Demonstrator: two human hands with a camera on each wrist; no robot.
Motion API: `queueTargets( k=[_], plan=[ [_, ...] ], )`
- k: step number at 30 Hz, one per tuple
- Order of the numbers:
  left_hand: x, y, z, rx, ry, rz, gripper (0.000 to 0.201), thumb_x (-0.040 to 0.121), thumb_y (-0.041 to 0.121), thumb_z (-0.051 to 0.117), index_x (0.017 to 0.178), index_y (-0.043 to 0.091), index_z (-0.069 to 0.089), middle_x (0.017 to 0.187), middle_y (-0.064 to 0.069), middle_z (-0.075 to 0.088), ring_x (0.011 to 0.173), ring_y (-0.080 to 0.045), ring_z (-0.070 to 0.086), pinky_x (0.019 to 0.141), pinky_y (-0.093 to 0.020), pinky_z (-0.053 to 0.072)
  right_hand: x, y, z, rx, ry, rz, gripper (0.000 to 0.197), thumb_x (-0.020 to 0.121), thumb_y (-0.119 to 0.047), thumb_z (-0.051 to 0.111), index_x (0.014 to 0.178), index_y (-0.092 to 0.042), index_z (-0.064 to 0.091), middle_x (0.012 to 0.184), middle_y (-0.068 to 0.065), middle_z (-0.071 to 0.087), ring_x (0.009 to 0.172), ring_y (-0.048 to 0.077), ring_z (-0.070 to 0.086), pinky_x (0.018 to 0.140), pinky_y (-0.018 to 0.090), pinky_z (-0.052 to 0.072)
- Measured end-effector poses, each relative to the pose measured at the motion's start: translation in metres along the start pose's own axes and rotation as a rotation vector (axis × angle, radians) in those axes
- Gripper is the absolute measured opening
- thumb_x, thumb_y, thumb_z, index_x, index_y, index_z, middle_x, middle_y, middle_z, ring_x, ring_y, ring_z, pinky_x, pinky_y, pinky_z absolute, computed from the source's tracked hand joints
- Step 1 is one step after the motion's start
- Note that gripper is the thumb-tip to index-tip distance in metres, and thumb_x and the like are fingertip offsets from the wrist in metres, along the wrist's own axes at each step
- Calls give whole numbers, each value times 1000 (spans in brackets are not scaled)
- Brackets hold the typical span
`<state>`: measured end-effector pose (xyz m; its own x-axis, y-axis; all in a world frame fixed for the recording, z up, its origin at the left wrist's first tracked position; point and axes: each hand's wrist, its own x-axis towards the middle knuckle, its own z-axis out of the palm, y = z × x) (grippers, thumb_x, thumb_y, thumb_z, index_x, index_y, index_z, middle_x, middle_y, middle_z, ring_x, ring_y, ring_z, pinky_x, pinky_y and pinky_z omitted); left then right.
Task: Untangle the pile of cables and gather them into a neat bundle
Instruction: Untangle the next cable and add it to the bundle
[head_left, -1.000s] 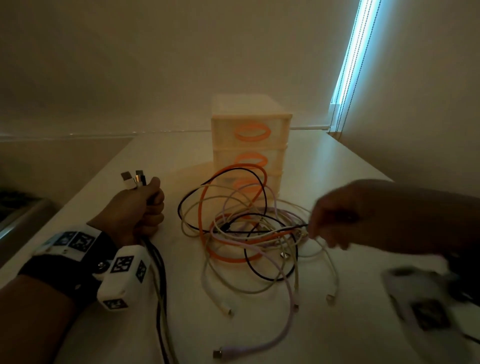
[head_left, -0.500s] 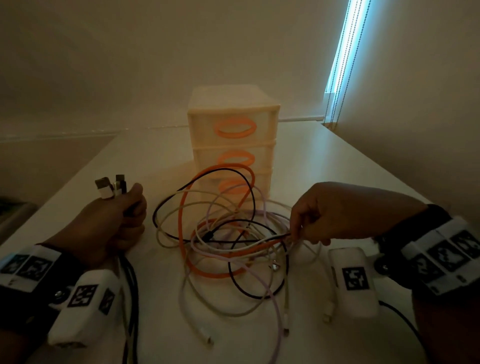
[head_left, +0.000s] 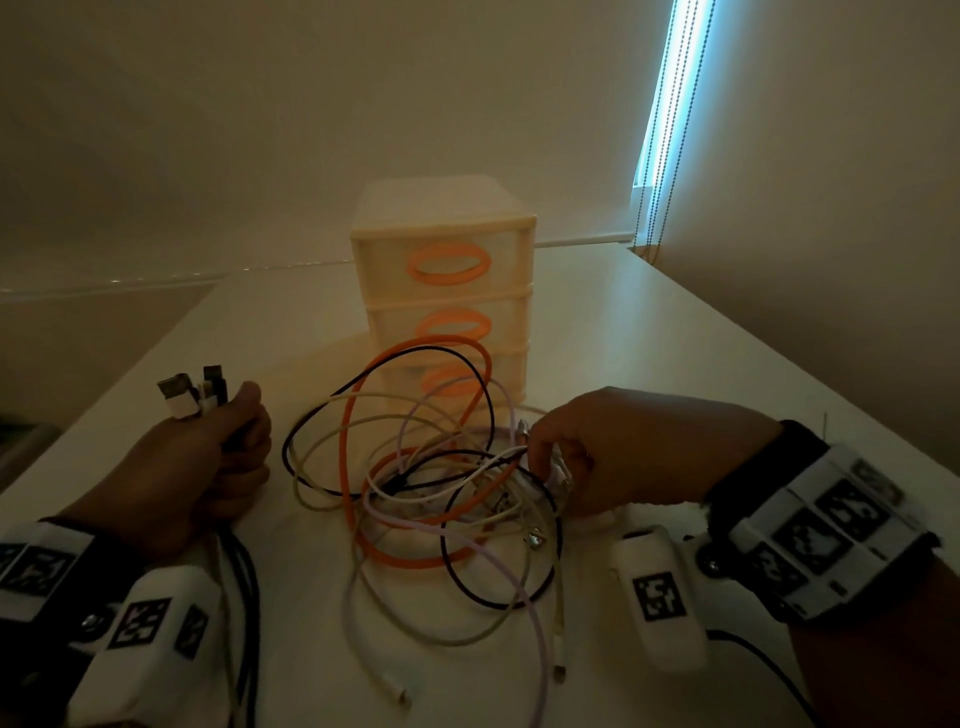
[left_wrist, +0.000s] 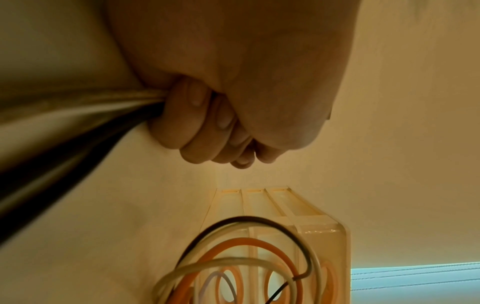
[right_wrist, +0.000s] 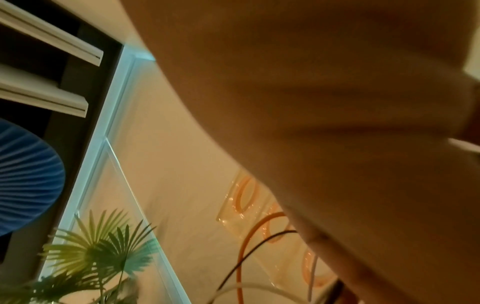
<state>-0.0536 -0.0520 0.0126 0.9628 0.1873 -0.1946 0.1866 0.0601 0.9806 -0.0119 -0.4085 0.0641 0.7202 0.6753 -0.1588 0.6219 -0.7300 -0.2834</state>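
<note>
A tangled pile of cables (head_left: 415, 493), orange, black, cream, white and lilac, lies on the white table (head_left: 649, 343) in front of me. My left hand (head_left: 208, 457) is a fist around a bunch of separated cables (head_left: 239, 597); their USB plugs (head_left: 192, 397) stick up above the thumb and the cords trail back toward me. In the left wrist view the curled fingers (left_wrist: 197, 127) clamp those cords (left_wrist: 78, 123). My right hand (head_left: 550, 462) pinches a white cable end at the pile's right edge, a metal plug (head_left: 523, 428) poking above the fingers.
A cream three-drawer plastic organiser (head_left: 447, 291) with orange handles stands just behind the pile. Loose plug ends (head_left: 558, 670) lie near the front of the table. A window blind with bead chains (head_left: 670, 119) is at the back right. A green plant (right_wrist: 98, 246) shows in the right wrist view.
My right hand came in from the right, reached the pile's right edge and took hold of a cable end there, lifting it slightly. The left fist stayed in place with its bunch.
</note>
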Motion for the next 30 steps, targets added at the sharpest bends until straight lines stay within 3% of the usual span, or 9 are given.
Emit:
queueTargets(
  k=[2,4,7,9,14,19,21,24,30],
  plan=[
    [-1,1,0,-2,1,4,51,99,50,44,62,16,40,60,0,18,40,-11,16,39,-14,16,2,-1,2,-52,-10,-2,24,85,-32,77,108,-26,70,71,-16,45,67,-29,43,61,-1,36],
    [-2,1,1,-5,1,12,52,101,49,43,62,16,40,60,-1,18,40,-11,16,41,-16,14,5,1,2,-32,34,16,18,88,-36,73,105,-30,72,72,-16,50,67,-20,49,58,5,39],
    [-3,2,2,-1,-7,17,54,102,49,42,60,16,39,59,0,19,40,-10,16,40,-14,17,8,7,1,178,104,34,10,89,-35,72,98,-31,73,72,-18,69,60,-2,65,59,13,50],
    [-3,2,2,3,-7,16,54,102,50,42,60,16,40,59,0,19,40,-10,15,40,-15,16,9,7,2,237,125,26,9,91,-33,71,98,-28,73,75,-8,75,56,7,69,61,18,56],
    [-5,2,3,13,-1,32,51,100,51,43,63,16,38,57,1,18,40,-9,15,44,-18,11,11,4,6,341,159,-5,8,90,-23,72,98,-24,69,76,-4,77,56,11,71,70,29,62],
    [-6,2,4,15,3,36,50,100,50,44,64,15,39,57,1,19,41,-9,15,45,-21,10,6,6,2,346,120,-41,13,90,-15,71,91,-20,59,86,1,77,68,10,73,69,24,58],
    [-6,2,4,11,1,34,50,99,50,44,63,16,39,57,1,19,41,-10,15,45,-21,10,5,7,3,246,97,-49,14,88,-13,72,89,-23,62,92,-6,75,73,1,70,67,19,57],
    [-7,2,5,14,2,31,50,100,50,43,64,15,38,56,1,20,41,-10,15,45,-21,10,6,5,4,42,76,-38,18,83,-12,70,84,-30,66,92,-17,67,82,-14,55,61,9,44],
    [-4,1,0,20,-4,41,50,99,52,44,67,15,38,60,-1,18,45,-11,13,43,-18,13,9,-4,7,-100,49,-86,10,86,-18,69,88,-27,70,96,-11,66,80,2,55,70,13,43]
  ],
)
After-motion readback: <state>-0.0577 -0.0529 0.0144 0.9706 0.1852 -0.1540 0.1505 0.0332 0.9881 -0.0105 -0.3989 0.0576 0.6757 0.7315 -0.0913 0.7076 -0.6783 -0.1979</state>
